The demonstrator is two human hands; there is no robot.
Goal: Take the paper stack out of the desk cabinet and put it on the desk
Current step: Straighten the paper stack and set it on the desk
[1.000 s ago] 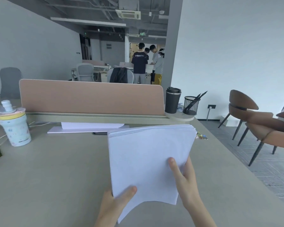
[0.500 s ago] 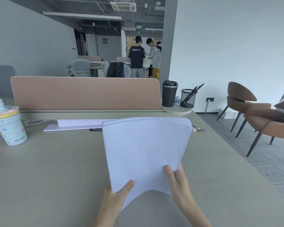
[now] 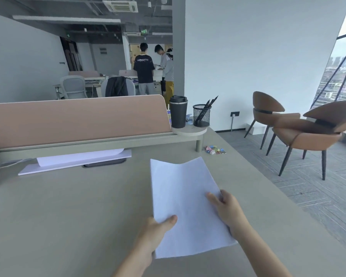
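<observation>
- The paper stack (image 3: 185, 204) is low over the grey surface (image 3: 68, 206); whether it touches cannot be told.
- The left hand (image 3: 155, 229) pinches its near-left edge, thumb on top.
- The right hand (image 3: 227, 209) grips its right edge.

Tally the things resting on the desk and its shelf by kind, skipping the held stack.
Black tumbler: 1
Mesh pen cup: 1
Heap of binder clips: 1
White paper piles under the shelf: 2
Dark flat phone-like object: 1
Total: 6
</observation>
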